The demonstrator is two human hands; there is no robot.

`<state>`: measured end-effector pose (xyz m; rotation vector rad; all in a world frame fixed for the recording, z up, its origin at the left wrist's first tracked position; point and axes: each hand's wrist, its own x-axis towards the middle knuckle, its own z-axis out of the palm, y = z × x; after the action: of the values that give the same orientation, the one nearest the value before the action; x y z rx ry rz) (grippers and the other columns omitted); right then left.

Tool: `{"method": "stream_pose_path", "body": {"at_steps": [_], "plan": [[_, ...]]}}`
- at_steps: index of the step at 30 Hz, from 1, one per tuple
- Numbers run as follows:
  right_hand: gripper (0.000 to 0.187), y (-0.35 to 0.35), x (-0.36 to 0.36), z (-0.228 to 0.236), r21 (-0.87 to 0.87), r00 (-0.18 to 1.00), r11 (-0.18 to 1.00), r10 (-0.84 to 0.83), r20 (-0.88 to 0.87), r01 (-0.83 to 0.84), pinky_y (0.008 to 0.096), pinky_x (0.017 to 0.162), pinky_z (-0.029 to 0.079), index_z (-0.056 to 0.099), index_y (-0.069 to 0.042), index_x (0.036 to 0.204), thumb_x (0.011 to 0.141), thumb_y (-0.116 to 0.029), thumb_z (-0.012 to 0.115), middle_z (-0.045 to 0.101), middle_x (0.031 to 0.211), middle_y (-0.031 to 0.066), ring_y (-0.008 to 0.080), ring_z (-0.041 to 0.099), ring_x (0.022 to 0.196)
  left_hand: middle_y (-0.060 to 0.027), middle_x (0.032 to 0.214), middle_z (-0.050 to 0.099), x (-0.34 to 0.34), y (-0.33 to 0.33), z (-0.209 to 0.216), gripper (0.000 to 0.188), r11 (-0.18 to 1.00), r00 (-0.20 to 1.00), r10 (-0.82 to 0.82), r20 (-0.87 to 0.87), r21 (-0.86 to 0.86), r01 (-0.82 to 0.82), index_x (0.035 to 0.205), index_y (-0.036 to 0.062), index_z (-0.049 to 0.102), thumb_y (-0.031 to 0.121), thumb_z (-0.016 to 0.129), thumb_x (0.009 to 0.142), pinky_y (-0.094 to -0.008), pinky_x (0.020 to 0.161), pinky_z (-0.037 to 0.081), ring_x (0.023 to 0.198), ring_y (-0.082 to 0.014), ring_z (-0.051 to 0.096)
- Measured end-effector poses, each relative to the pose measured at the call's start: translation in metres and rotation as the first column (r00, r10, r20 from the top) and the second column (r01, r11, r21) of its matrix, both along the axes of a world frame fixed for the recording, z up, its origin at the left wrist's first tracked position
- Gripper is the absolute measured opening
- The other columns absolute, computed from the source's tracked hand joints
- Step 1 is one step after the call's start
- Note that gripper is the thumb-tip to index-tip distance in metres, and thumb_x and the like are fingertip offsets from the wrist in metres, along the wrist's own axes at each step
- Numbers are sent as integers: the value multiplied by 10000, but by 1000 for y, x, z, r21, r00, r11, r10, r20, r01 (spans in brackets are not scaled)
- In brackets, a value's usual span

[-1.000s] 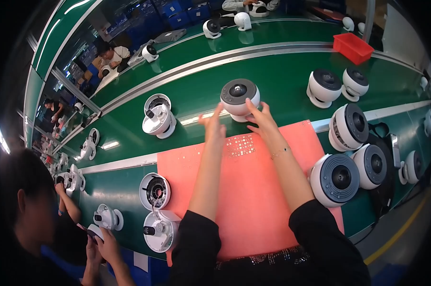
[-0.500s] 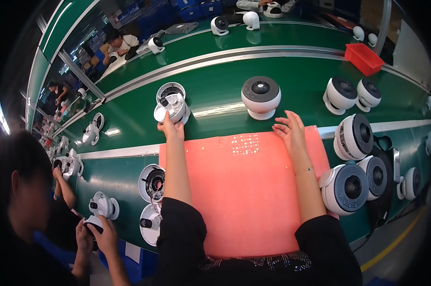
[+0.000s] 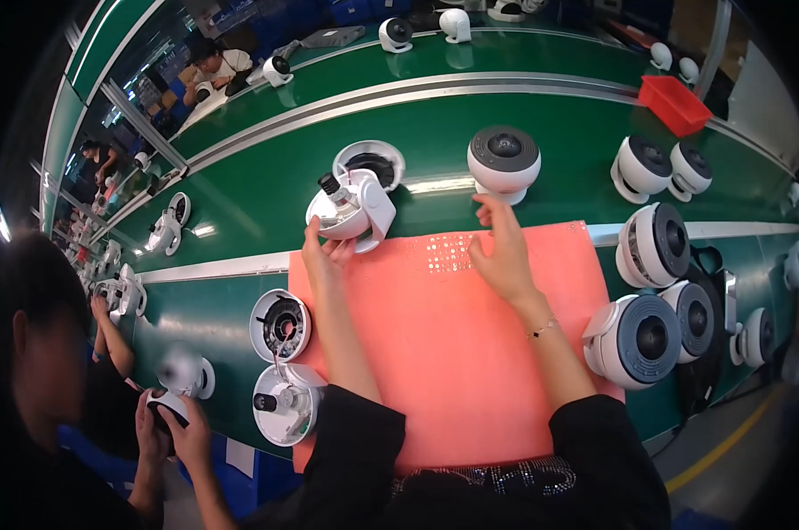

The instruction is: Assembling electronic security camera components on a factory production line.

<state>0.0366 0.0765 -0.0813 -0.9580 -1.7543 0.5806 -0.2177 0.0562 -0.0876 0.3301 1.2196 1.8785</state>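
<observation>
Beyond the far left edge of the pink mat (image 3: pixel 373 371), my left hand (image 3: pixel 327 263) grips the lower edge of an opened white round device (image 3: pixel 377 212). A black cylindrical part stands up inside its shell, and a white bowl-shaped cover (image 3: pixel 393 157) with a dark inside lies behind it. My right hand (image 3: pixel 503 256) is raised over the mat's far part, fingers apart and holding nothing. Just past its fingertips a closed white device (image 3: pixel 503 172) with a dark grey round top stands on its foot. Rows of small shiny pieces (image 3: pixel 448 253) lie on the mat beside my right hand.
Two opened devices (image 3: pixel 282 406) (image 3: pixel 280 327) lie at the mat's left edge. Closed devices (image 3: pixel 642 340) crowd its right side, with others (image 3: pixel 642 168) farther back. A red bin (image 3: pixel 675 103) stands far right. At left, a co-worker's hands (image 3: pixel 174 424) hold a white-and-black part.
The opened device has shifted right and nearer in my left hand, turning so its interior shows differently. My right hand has moved left, over the mat's far part.
</observation>
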Motion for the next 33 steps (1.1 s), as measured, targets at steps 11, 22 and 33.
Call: {"method": "stream_pose_path", "body": {"at_steps": [11,22,33], "plan": [[653,-66,34,-11,484,957,854,-272,101,192,450,960,353,533,-199,1138,583,124,649,243,1243,157,373,273,1196,-107,951,621,19,-59,39,399,913,916,-400,-8,79,399,1015,10,575,349,512,814,-307,728,494,847,-202,616],[375,-174,85,7,53,945,951,295,145,-305,397,732,513,435,-72,864,638,-33,732,579,965,166,365,604,883,-149,855,609,73,-86,-43,246,527,687,-602,-407,443,725,879,-42,635,91,624,672,-268,710,471,788,-209,599],[502,-173,59,-3,-653,883,610,195,-426,-450,258,858,394,402,43,1180,771,-108,650,532,1064,95,132,506,985,-134,1064,588,112,-64,-50,432,-104,-202,-932,-300,-311,945,1047,-14,569,371,420,919,-302,831,444,956,-179,557]]}}
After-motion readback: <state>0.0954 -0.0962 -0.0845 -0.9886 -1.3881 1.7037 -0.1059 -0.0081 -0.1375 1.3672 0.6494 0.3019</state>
